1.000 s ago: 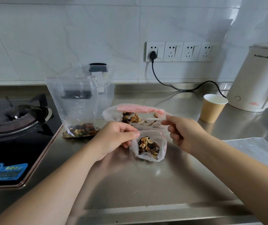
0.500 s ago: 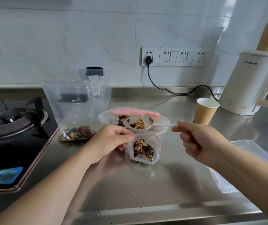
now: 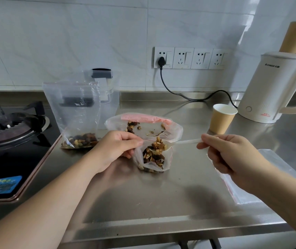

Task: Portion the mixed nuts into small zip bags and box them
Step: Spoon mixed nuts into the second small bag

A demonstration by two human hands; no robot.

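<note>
Near centre of the counter (image 3: 188,177), our left hand (image 3: 114,150) pinches the small zip bag (image 3: 152,159) open; right hand (image 3: 228,151) grips the spoon (image 3: 183,141), nuts (image 3: 158,143) over its mouth. Filling step; next, tip it in.

Near counter (image 3: 152,194) free — paper cup (image 3: 221,119) right.

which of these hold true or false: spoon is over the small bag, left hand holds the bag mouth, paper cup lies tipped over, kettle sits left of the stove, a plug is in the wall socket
The spoon, loaded with nuts, is at the small bag mouth: true.
The left hand holds the bag mouth: true.
The paper cup lies tipped over: false, it stands upright.
The kettle sits left of the stove: false, it is far right.
A plug is in the wall socket: true.
</note>
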